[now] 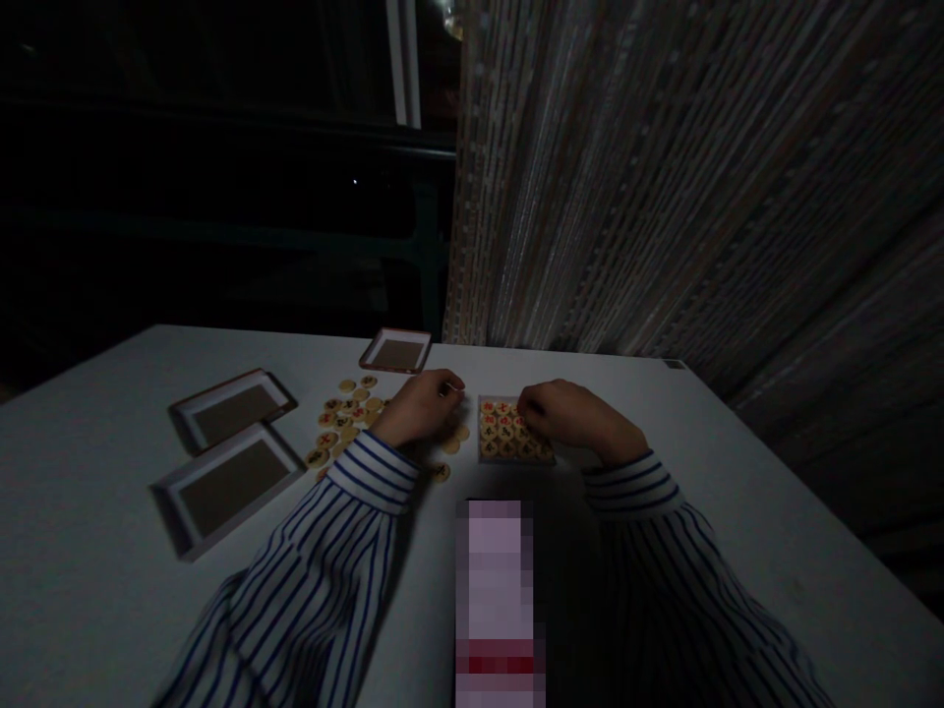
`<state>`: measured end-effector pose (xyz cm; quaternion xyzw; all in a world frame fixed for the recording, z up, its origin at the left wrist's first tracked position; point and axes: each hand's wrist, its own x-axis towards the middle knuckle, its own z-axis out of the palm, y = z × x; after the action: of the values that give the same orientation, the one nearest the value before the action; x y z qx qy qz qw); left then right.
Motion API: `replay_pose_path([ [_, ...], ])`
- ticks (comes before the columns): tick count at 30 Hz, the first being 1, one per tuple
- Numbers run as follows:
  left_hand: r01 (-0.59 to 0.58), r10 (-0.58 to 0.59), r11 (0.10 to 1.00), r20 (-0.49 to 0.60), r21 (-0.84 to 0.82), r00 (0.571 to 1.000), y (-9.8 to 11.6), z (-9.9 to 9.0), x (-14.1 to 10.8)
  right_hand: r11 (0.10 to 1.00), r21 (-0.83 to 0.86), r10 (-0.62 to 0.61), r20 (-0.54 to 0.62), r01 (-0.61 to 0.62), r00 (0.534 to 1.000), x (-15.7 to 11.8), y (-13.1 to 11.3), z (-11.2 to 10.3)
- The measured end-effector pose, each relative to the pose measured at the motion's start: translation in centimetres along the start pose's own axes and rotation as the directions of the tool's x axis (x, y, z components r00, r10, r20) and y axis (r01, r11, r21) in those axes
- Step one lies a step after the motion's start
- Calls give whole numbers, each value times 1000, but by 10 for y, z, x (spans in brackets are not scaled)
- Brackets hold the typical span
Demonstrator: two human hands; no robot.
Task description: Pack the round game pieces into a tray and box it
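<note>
Round wooden Chinese chess pieces with red and black characters sit in rows inside a small shallow box. My right hand is over the box's right side, fingers closed and pointing down on a piece in the upper rows; the fingertips are partly hidden. Left of the box, my left hand hovers with its fingers curled together, and what they may hold cannot be made out. Beneath and beside it lie loose chess pieces, some face up, others blank side up. A single piece lies below my left wrist.
Two shallow open trays, one brown-edged and one pale-edged, lie at the left, touching or overlapping. Another brown-edged tray is at the back of the white table. A pixelated upright shape is front centre. A string curtain hangs behind.
</note>
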<state>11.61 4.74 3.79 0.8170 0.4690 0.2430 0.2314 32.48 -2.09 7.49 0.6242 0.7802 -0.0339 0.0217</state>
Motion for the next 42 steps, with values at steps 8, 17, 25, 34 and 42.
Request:
replay_pose_path([
  [8, -39, 35, 998, -66, -51, 997, 4, -15, -7, 998, -13, -63, -208, 62, 976, -8, -2, -11],
  [17, -1, -6, 999, -193, -38, 981, -4, -42, -36, 998, -3, -64, -289, 66, 955, -12, -8, -18],
  [25, 106, -170, 971, -306, -213, 937, -36, -57, -64, 994, -18, -106, -248, 105, 963, -4, -14, -12],
  [34, 124, -225, 948, -342, -293, 913, -56, -41, -82, 978, 23, -197, -205, 206, 959, 2, -33, -2],
  [42, -81, 89, 994, -108, 76, 990, -25, -9, -93, 981, -30, -195, -66, 194, 978, 4, -46, 4],
])
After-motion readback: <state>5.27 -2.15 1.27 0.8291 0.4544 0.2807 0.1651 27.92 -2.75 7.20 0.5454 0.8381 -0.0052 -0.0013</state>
